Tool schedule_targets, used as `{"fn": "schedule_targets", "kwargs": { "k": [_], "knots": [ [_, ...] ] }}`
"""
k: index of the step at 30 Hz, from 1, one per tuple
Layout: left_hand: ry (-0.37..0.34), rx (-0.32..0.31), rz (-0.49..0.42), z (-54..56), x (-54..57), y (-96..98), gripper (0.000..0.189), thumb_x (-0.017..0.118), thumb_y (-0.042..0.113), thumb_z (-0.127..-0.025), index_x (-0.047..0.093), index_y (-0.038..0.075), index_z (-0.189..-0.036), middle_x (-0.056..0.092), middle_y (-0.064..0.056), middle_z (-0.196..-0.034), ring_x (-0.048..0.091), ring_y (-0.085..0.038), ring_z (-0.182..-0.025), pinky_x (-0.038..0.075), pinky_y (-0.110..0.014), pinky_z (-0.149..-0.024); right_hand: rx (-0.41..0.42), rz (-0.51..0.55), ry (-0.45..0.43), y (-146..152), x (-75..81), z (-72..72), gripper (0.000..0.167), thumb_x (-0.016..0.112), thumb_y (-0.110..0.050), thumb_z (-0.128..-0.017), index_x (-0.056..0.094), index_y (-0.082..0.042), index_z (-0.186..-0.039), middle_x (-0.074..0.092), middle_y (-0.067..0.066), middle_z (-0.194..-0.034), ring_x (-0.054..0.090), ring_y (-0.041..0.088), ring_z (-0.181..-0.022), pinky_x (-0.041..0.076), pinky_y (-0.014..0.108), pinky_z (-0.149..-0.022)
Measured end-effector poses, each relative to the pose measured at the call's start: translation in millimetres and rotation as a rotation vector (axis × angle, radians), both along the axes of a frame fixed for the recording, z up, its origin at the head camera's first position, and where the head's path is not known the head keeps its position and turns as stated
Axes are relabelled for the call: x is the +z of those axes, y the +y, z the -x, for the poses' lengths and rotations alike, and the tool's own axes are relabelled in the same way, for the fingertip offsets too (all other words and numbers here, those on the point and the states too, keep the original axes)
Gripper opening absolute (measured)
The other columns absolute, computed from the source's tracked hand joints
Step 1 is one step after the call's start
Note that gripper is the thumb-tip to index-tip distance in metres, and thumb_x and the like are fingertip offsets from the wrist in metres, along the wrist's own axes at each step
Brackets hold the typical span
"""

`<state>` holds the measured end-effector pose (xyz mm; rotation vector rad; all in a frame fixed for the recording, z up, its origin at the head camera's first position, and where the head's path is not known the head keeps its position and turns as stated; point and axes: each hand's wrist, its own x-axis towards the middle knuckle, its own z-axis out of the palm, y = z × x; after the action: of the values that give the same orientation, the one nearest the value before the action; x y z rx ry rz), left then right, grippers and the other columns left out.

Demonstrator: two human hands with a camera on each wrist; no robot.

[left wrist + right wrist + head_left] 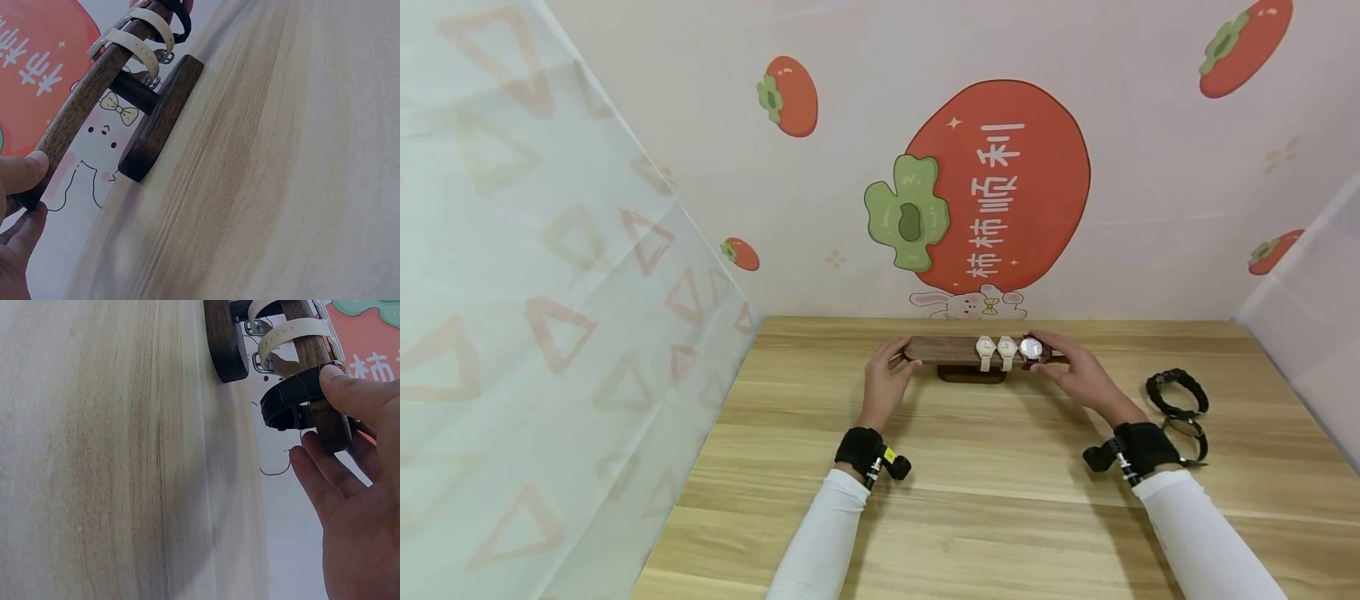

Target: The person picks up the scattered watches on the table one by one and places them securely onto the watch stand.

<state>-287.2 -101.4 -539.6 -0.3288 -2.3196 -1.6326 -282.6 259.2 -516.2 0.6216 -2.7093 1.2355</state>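
Gripping the left end of the wooden stand point(942, 350) with the left fingers point(25, 237), near the far edge of the table point(985, 500). Pinching the dark-strapped watch point(1032, 348) at the stand's right end with the right fingers point(319, 489), just beside two white watches point(986, 348).

Dark brown grain is being shown by the watch stand point(943, 350), cream straps point(985, 364) by two pale watches point(1007, 347), black and whitish by a third watch point(1031, 348). Between three and four o'clock of the stand, black is being displayed by two dark watches point(1199, 400). At twelve, a red persimmon point(1037, 217) with green leaves point(925, 179) and white lettering point(995, 206) is being borne by a pale wall point(1150, 208); at nine, reddish and beige triangles point(535, 314) by a white wall point(490, 275). Light brown streaks are being seen on the tabletop point(985, 517), white on the sleeves point(820, 533).
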Motion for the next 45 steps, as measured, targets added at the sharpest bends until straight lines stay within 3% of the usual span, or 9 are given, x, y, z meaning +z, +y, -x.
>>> {"fn": "schedule_targets", "kwargs": {
  "k": [9,21,31,37,39,45],
  "knots": [
    [0.000,0.001,0.000,-1.0,0.2,0.6,0.052,0.078,0.008,-0.097,0.062,0.000,-0.146,0.063,-0.016,-0.143,0.064,-0.033,-0.133,0.056,-0.036,-0.112,-0.005,0.017,-0.016,-1,-0.4,-2.6,0.066,0.072,-0.012,-0.103,0.043,-0.002,-0.162,0.041,0.029,-0.165,0.039,0.054,-0.150,0.041,0.071,-0.117],
    [0.004,0.003,0.063,-2.4,1.8,-0.5,0.049,0.077,0.011,-0.099,0.063,0.008,-0.146,0.064,-0.015,-0.141,0.066,-0.032,-0.128,0.059,-0.040,-0.109,-0.003,0.010,-0.015,-2,-0.3,-1.6,0.066,0.071,-0.013,-0.104,0.042,0.001,-0.161,0.042,0.031,-0.163,0.050,0.053,-0.141,0.047,0.068,-0.112],
    [-0.059,-0.030,0.146,-11.1,15.1,-3.6,0.056,0.076,0.008,-0.100,0.056,0.008,-0.153,0.051,-0.016,-0.153,0.053,-0.034,-0.142,0.053,-0.052,-0.114,-0.024,-0.048,-0.050,-1,6.2,-6.5,0.071,0.072,-0.020,-0.104,0.038,0.000,-0.163,0.038,0.032,-0.166,0.034,0.056,-0.152,0.037,0.073,-0.118],
    [0.010,0.011,0.150,-22.2,21.6,-8.5,0.052,0.075,0.009,-0.100,0.059,0.006,-0.149,0.052,-0.015,-0.147,0.052,-0.035,-0.140,0.052,-0.056,-0.112,-0.038,-0.054,-0.008,3,13.0,-18.1,0.065,0.070,-0.011,-0.104,0.040,0.002,-0.161,0.041,0.032,-0.162,0.043,0.055,-0.145,0.045,0.071,-0.112],
    [0.034,0.006,0.142,-26.9,24.3,-10.6,0.049,0.075,0.010,-0.101,0.060,0.006,-0.148,0.055,-0.018,-0.144,0.054,-0.037,-0.137,0.053,-0.057,-0.110,-0.051,-0.046,0.021,6,14.9,-23.8,0.063,0.069,-0.006,-0.104,0.042,0.004,-0.159,0.043,0.034,-0.160,0.046,0.055,-0.141,0.048,0.071,-0.108],
    [0.122,-0.019,0.122,-41.8,26.6,-16.0,0.036,0.072,0.007,-0.102,0.066,0.002,-0.137,0.068,-0.017,-0.128,0.066,-0.032,-0.120,0.061,-0.053,-0.097,-0.135,-0.047,0.088,12,16.6,-45.3,0.055,0.069,-0.011,-0.105,0.049,0.002,-0.155,0.052,0.031,-0.152,0.054,0.052,-0.133,0.053,0.070,-0.099]
  ]
}}
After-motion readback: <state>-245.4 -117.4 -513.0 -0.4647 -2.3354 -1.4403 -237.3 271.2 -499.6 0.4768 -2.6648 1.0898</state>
